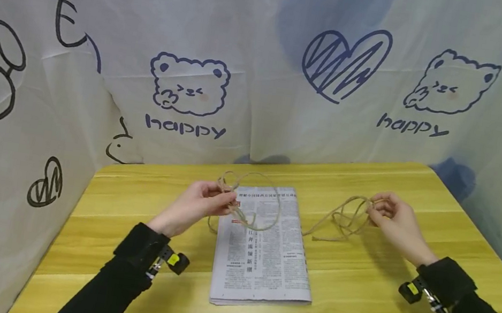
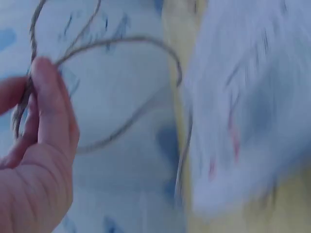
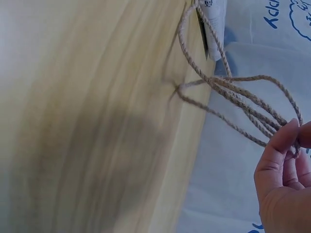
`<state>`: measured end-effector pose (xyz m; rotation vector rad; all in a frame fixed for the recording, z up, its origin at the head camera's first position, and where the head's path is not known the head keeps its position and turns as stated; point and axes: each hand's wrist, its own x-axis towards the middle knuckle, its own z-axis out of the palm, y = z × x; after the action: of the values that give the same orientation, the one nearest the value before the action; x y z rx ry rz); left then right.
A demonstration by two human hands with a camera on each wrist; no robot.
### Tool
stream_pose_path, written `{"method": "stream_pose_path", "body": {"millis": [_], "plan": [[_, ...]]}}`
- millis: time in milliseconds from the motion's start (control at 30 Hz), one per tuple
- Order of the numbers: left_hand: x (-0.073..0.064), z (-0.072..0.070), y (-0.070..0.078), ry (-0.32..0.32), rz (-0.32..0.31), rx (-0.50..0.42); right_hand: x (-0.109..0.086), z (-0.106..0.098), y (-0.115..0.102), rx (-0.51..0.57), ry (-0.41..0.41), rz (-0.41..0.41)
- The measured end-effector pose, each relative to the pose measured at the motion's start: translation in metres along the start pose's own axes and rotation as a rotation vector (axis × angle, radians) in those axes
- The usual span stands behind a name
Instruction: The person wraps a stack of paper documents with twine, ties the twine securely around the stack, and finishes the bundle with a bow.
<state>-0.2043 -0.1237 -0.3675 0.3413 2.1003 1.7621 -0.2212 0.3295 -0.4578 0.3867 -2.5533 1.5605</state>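
Observation:
A folded stack of newspaper lies on the table, its long side running away from me. Over its far left part, my left hand pinches loops of brown twine between thumb and fingers. To the right of the paper, my right hand pinches another bundle of twine, raised above the wood. One strand from this bundle reaches the newspaper's right edge; whether it passes beneath the paper is hidden. In the right wrist view several twine strands fan out from the fingertips.
The yellow wood-grain table extends around the newspaper. White cloth with blue bear and heart drawings hangs behind and along both sides. Each wrist carries a small black camera, like the one on the left.

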Motion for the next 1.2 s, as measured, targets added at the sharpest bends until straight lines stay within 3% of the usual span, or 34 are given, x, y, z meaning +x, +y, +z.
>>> {"method": "stream_pose_path", "body": {"millis": [100,200,300,367,433,533,600,667,700,800,833,1000,1200], "plan": [[0.016,0.033,-0.002,-0.116,0.013,0.041,0.003,0.001,-0.007,-0.026,0.02,-0.013],[0.023,0.054,-0.006,-0.25,0.029,0.267,0.009,0.003,0.0,-0.041,0.04,-0.031],[0.023,0.059,-0.01,-0.28,0.066,0.49,0.017,0.004,0.021,-0.034,0.055,-0.065],[0.022,0.057,-0.014,-0.237,0.091,0.574,0.022,0.006,0.037,-0.059,0.077,-0.091],[0.022,0.05,-0.019,-0.207,0.123,0.607,0.023,0.006,0.037,-0.071,0.085,-0.099],[0.022,0.04,-0.028,-0.155,0.136,0.62,0.019,0.01,0.003,-0.108,0.117,-0.087],[0.021,0.032,-0.034,-0.104,0.125,0.592,0.015,0.011,-0.031,-0.103,0.109,-0.06],[0.019,0.025,-0.04,-0.042,0.113,0.561,0.019,0.011,-0.034,-0.008,0.079,-0.065],[0.018,0.021,-0.043,-0.008,0.103,0.542,0.023,0.012,-0.024,0.031,0.078,-0.067],[0.013,0.011,-0.05,0.072,0.084,0.496,0.036,0.015,-0.001,0.233,0.028,-0.007],[0.012,0.007,-0.052,0.091,0.08,0.484,0.038,0.016,-0.003,0.291,0.014,0.018],[0.006,-0.008,-0.059,0.164,0.056,0.445,0.037,0.03,-0.066,0.524,-0.063,0.15],[0.001,-0.024,-0.061,0.245,0.065,0.392,0.048,0.058,-0.115,0.559,-0.146,0.23]]}}
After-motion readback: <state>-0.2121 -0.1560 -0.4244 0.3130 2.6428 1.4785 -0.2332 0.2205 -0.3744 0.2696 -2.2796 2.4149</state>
